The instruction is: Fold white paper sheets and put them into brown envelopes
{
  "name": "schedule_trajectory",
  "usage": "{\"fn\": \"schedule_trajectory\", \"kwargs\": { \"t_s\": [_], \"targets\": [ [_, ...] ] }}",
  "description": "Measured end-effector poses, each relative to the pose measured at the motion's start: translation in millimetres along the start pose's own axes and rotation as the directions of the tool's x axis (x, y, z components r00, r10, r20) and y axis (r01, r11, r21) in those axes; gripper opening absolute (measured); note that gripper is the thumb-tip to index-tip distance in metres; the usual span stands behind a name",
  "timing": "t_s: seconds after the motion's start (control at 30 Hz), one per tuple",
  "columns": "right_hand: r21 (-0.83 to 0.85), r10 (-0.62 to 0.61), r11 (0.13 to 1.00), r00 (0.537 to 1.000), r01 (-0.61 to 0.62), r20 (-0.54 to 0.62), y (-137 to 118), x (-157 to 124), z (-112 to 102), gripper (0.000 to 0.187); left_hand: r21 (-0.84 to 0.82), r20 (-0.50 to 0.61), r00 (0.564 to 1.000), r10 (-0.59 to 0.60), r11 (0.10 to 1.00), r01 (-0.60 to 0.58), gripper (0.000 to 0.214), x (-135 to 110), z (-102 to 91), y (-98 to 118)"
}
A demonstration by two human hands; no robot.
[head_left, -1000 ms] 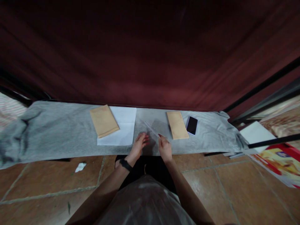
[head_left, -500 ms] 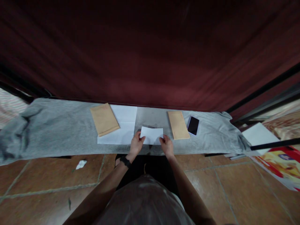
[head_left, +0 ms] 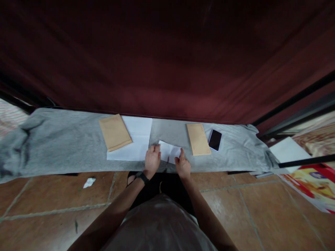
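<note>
A folded white paper (head_left: pixel 170 151) lies on the grey cloth (head_left: pixel 65 146) right in front of me. My left hand (head_left: pixel 152 159) rests flat on the paper's left end, fingers together and stretched out. My right hand (head_left: pixel 182 165) pinches the paper's right lower edge between thumb and fingers. A black band sits on my left wrist.
A brown envelope (head_left: pixel 114 132) lies on white sheets (head_left: pixel 138 139) to the left. A second brown envelope (head_left: pixel 198 139) and a black phone (head_left: pixel 215 139) lie to the right. A dark red curtain hangs behind. A paper scrap (head_left: pixel 89 182) is on the tiled floor; printed sheets (head_left: pixel 311 181) lie far right.
The paper was held up between both hands half a second ago; now it lies lower on the cloth, my left hand flat on it and my right pinching its edge.
</note>
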State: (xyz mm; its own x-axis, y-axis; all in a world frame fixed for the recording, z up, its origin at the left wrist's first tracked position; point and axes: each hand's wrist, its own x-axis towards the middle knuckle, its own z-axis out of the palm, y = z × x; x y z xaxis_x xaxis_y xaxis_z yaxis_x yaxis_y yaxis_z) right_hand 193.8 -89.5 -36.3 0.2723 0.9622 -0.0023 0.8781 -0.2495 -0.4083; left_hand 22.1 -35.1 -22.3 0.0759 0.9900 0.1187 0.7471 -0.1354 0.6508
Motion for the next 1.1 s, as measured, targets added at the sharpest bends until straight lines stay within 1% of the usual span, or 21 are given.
{"fn": "schedule_trajectory", "kwargs": {
  "t_s": [0.07,0.13,0.2,0.27,0.37,0.5,0.67,0.73,0.83,0.9,1.0,1.03,1.1],
  "targets": [
    [-0.008,0.003,1.0,1.0,-0.003,0.016,-1.7,-0.2,-1.4,0.059,0.067,0.02,0.987,0.162,0.984,-0.163,0.043,-6.3,7.8,5.0],
    [-0.014,0.007,1.0,0.999,-0.006,0.035,-3.0,0.0,-3.0,0.057,0.083,0.097,0.95,0.295,0.949,-0.304,0.045,-12.4,18.2,11.6],
    [-0.011,-0.001,1.0,0.999,0.001,0.043,-3.4,0.0,-4.1,0.056,0.091,0.172,0.921,0.349,0.925,-0.368,0.049,-17.3,28.9,17.1],
    [0.0,-0.018,1.0,0.999,0.018,0.03,-2.8,-0.5,-4.0,0.054,0.121,0.207,0.916,0.344,0.92,-0.373,0.052,-20.0,37.0,19.0],
    [0.019,-0.045,0.999,0.999,0.045,-0.008,-1.0,-1.4,-1.6,0.052,0.174,0.209,0.923,0.323,0.916,-0.36,0.056,-19.0,41.0,14.7],
    [0.039,-0.045,0.998,0.998,0.047,-0.047,1.8,-0.5,3.9,0.052,0.216,0.165,0.944,0.286,0.923,-0.318,0.063,-11.4,34.1,2.6],
    [0.055,-0.03,0.998,0.999,0.032,-0.036,5.6,1.9,7.5,0.052,0.241,0.133,0.96,0.245,0.932,-0.271,0.065,-5.0,24.3,-10.1],
    [0.038,-0.05,0.998,0.996,0.052,-0.07,6.0,2.0,6.8,0.05,0.25,0.125,0.963,0.237,0.932,-0.262,0.066,-4.8,23.8,-11.7],
    [-0.017,-0.138,0.99,0.975,0.137,-0.172,2.5,0.9,5.6,0.047,0.262,0.123,0.963,0.238,0.928,-0.263,0.067,-5.6,24.6,-10.6],
    [-0.04,-0.222,0.975,0.954,0.219,-0.203,-3.2,-0.4,6.8,0.046,0.276,0.126,0.963,0.24,0.924,-0.267,0.066,-6.0,24.5,-8.9],
    [-0.021,-0.349,0.936,0.923,0.35,-0.161,-14.2,-3.1,13.0,0.045,0.297,0.151,0.954,0.259,0.908,-0.294,0.064,-5.6,22.4,-7.2],
    [-0.014,-0.378,0.925,0.915,0.38,-0.139,-17.3,-4.1,15.8,0.044,0.301,0.166,0.949,0.27,0.902,-0.309,0.062,-5.2,21.5,-6.9],
    [-0.026,-0.399,0.917,0.911,0.399,-0.102,-21.3,-6.1,21.0,0.045,0.304,0.198,0.938,0.285,0.892,-0.335,0.06,-4.4,20.2,-7.0]
  ]
}}
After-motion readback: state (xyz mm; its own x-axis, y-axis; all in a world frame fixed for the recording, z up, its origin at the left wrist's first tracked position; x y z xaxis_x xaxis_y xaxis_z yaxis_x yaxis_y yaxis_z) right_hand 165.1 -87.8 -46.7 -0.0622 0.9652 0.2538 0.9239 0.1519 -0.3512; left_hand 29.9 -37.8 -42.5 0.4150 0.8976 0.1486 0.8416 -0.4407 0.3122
